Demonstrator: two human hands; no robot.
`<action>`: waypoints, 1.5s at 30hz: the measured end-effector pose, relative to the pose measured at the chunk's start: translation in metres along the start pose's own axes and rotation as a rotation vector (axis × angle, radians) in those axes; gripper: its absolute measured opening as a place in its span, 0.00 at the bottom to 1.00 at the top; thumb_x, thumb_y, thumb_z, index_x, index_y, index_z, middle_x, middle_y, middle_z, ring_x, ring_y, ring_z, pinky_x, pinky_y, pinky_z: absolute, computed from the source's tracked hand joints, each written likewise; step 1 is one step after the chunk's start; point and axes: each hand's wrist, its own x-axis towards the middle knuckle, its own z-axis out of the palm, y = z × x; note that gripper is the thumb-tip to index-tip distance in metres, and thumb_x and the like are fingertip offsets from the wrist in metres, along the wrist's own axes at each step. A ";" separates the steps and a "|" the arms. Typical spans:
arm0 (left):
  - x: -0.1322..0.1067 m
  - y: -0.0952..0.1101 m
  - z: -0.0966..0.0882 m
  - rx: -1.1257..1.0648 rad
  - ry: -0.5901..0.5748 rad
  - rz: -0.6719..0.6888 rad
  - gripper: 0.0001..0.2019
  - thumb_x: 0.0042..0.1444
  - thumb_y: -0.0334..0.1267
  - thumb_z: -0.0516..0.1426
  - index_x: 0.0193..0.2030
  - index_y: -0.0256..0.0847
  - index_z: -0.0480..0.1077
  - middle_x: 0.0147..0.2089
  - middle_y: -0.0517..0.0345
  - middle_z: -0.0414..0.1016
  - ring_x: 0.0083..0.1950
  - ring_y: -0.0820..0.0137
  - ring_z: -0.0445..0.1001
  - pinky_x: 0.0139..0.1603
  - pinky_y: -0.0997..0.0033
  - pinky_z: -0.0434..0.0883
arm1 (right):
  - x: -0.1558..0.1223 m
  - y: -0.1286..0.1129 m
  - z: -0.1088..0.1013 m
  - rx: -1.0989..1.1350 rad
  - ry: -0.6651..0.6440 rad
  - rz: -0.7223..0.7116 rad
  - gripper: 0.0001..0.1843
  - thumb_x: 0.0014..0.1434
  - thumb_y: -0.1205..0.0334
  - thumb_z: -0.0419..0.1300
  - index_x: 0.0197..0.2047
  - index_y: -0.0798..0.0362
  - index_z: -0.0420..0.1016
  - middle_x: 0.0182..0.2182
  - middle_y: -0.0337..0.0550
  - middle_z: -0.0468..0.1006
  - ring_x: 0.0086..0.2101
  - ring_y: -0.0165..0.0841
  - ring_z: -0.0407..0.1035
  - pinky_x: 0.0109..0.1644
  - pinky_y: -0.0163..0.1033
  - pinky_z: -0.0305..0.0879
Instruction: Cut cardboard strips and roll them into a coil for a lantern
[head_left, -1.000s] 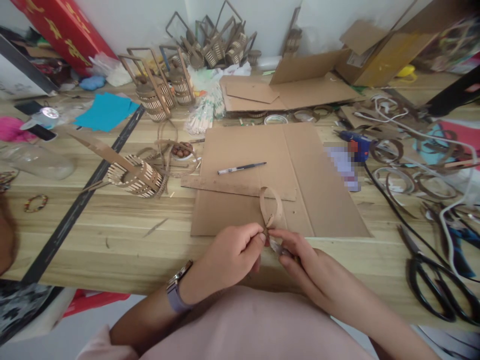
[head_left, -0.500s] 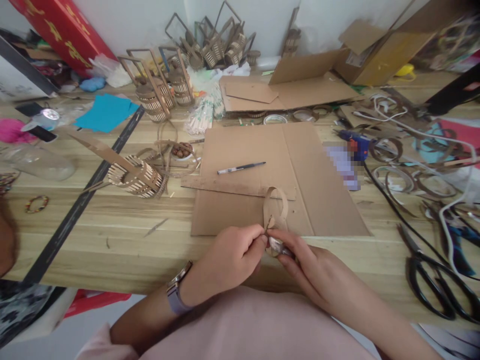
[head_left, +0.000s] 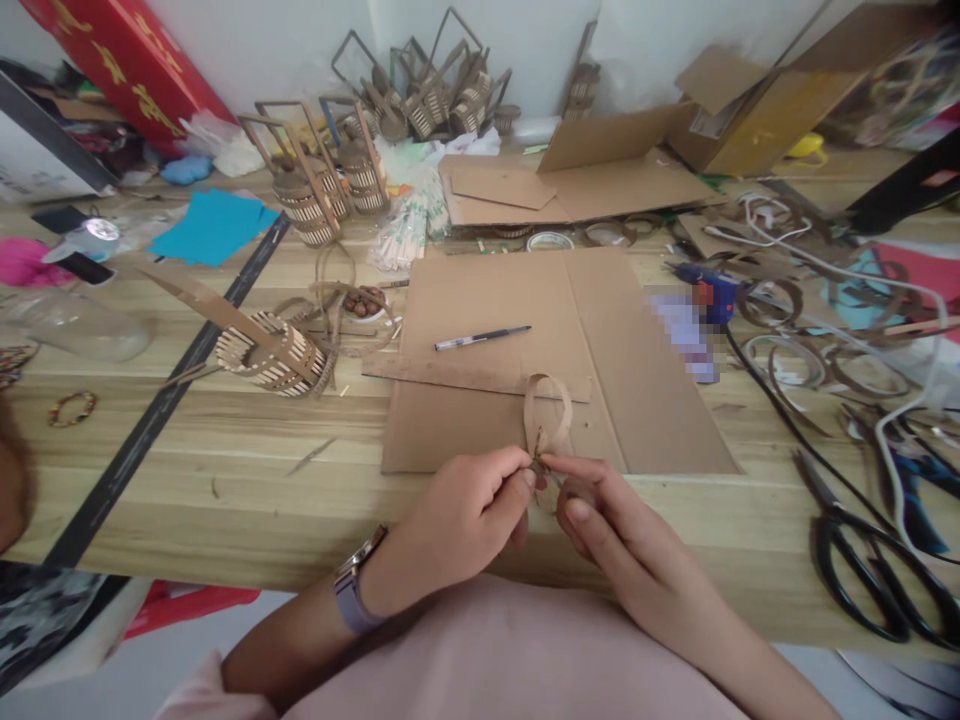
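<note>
In front of my body, my left hand (head_left: pixel 469 515) is closed, pinching the lower end of a looped light-brown paper strip (head_left: pixel 566 408). The loop stands up above my fingertips, over the front of a flat cardboard sheet (head_left: pixel 450 425). My right hand (head_left: pixel 626 525) meets the left, its index fingertip at the pinched end. Its thumb and other fingers are curled around something small that I cannot make out. A black pen (head_left: pixel 482 337) lies on the cardboard beyond the loop. A narrower cardboard strip (head_left: pixel 480 384) crosses the sheet.
On the left is a small slatted basket (head_left: pixel 274 355) with a tall strip. Black-handled scissors (head_left: pixel 862 570), a blue glue gun (head_left: pixel 709 290) with its cable, and coiled strips (head_left: pixel 772 300) lie right. Several handled baskets (head_left: pixel 307 205) stand behind. Another person's arm (head_left: pixel 11 475) shows far left.
My right hand has shifted slightly, with its thumb and fingers more curled. The pale, shiny piece seen at its fingertips earlier is now mostly hidden. My left hand keeps its pinch.
</note>
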 end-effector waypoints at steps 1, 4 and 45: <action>0.000 0.000 0.000 -0.008 -0.002 -0.005 0.14 0.69 0.39 0.46 0.32 0.42 0.64 0.22 0.66 0.72 0.25 0.74 0.71 0.29 0.76 0.64 | 0.000 0.000 0.001 0.012 0.000 0.004 0.16 0.71 0.57 0.48 0.59 0.46 0.66 0.31 0.39 0.78 0.29 0.30 0.74 0.31 0.33 0.71; 0.001 0.000 0.000 -0.030 -0.012 -0.021 0.14 0.69 0.39 0.46 0.33 0.42 0.65 0.23 0.65 0.73 0.25 0.74 0.72 0.29 0.76 0.64 | -0.002 0.001 0.001 -0.011 -0.024 -0.021 0.16 0.73 0.58 0.45 0.60 0.45 0.64 0.28 0.36 0.76 0.25 0.28 0.71 0.27 0.31 0.68; 0.007 0.009 -0.011 0.043 -0.044 0.026 0.15 0.69 0.41 0.50 0.30 0.41 0.66 0.28 0.62 0.78 0.29 0.73 0.75 0.29 0.77 0.64 | 0.026 -0.005 0.003 -0.492 0.345 -0.379 0.07 0.66 0.64 0.56 0.35 0.48 0.71 0.25 0.37 0.77 0.27 0.32 0.71 0.35 0.39 0.63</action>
